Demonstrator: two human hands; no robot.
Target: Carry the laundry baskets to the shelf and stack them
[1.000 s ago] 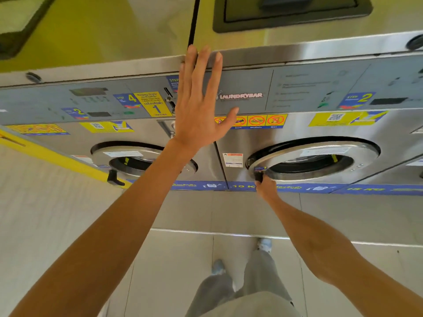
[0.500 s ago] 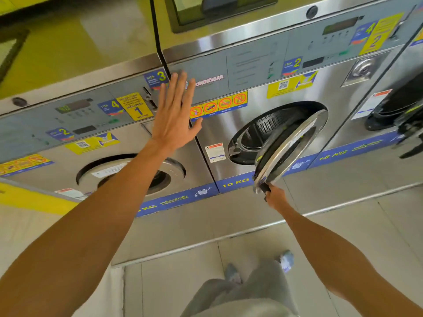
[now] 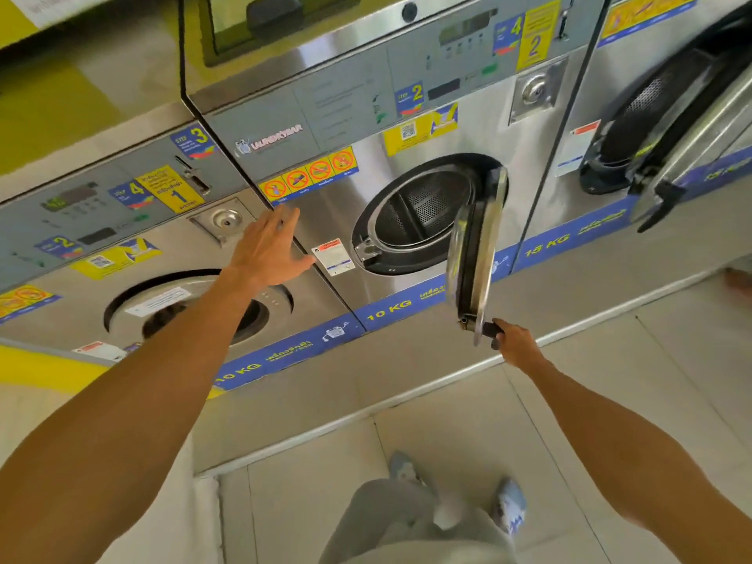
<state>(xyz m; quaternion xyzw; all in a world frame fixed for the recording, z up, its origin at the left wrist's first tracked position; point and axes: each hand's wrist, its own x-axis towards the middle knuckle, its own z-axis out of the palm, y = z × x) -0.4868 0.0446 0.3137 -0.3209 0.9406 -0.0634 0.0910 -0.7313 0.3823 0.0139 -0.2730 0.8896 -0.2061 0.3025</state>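
Note:
No laundry basket or shelf is in view. I face a row of steel washing machines. My right hand [image 3: 514, 341] grips the black handle of the middle machine's round door [image 3: 474, 254], which stands swung out edge-on. Behind the door the perforated drum [image 3: 423, 205] looks bare. My left hand [image 3: 268, 248] is flat and open against the seam between the left machine and the middle one, fingers spread.
The left washer's door [image 3: 195, 303] is closed. The right washer's door [image 3: 691, 144] hangs open into the aisle. A raised tiled step [image 3: 407, 376] runs under the machines. My feet in light shoes [image 3: 508, 506] stand on the pale floor tiles.
My right hand has pulled the middle washer's door from closed to wide open. My left hand slid down the machine front. The view has swung left and the machines look tilted.

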